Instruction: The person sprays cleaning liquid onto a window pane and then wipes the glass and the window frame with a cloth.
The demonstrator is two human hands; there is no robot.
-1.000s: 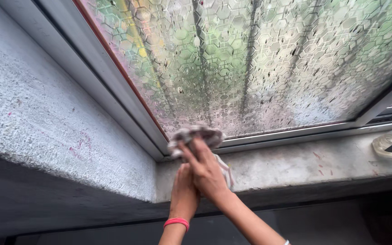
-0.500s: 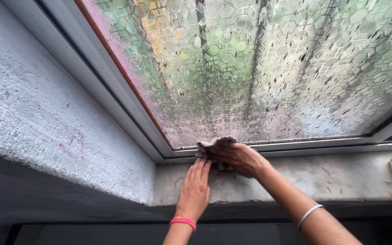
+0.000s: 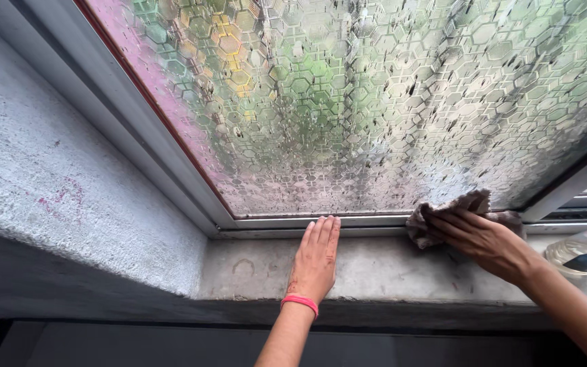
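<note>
My right hand [image 3: 482,239] presses a crumpled grey-brown cloth [image 3: 443,213] against the bottom rail of the window frame [image 3: 348,221], near its right end. My left hand [image 3: 316,259], with a pink band on the wrist, lies flat and open on the concrete sill [image 3: 382,268], fingertips touching the frame rail. Above both hands is the patterned hexagon glass pane [image 3: 375,102], speckled with dark dirt spots.
A clear plastic container [image 3: 582,250] stands on the sill at the far right, close to my right forearm. A rough white wall [image 3: 56,183] flanks the window on the left. A second window frame section [image 3: 579,183] meets the pane at the right.
My right hand has slid the cloth along the bottom rail from the left part of the pane to its right end. My left hand stayed flat on the sill.
</note>
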